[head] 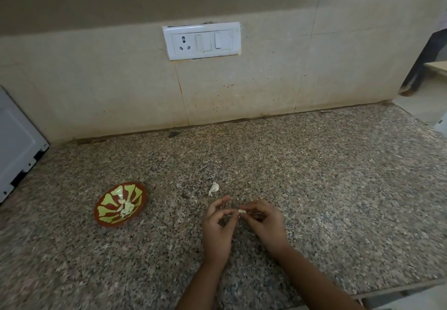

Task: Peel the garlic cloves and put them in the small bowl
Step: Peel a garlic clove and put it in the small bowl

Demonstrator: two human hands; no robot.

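Note:
A small white garlic clove (242,211) is pinched between the fingertips of both hands, just above the granite counter. My left hand (219,227) touches it from the left with thumb and forefinger. My right hand (262,222) grips it from the right. Another unpeeled clove (214,188) lies on the counter a little beyond my hands. The small brown bowl with a green pattern (106,213) sits to the left and holds several peeled cloves (126,207).
The speckled granite counter (314,188) runs back to a tiled wall with a white socket and switch plate (202,40). A white appliance (17,145) stands at the far left. The counter's right and front edges drop off; a person's leg (420,68) shows far right.

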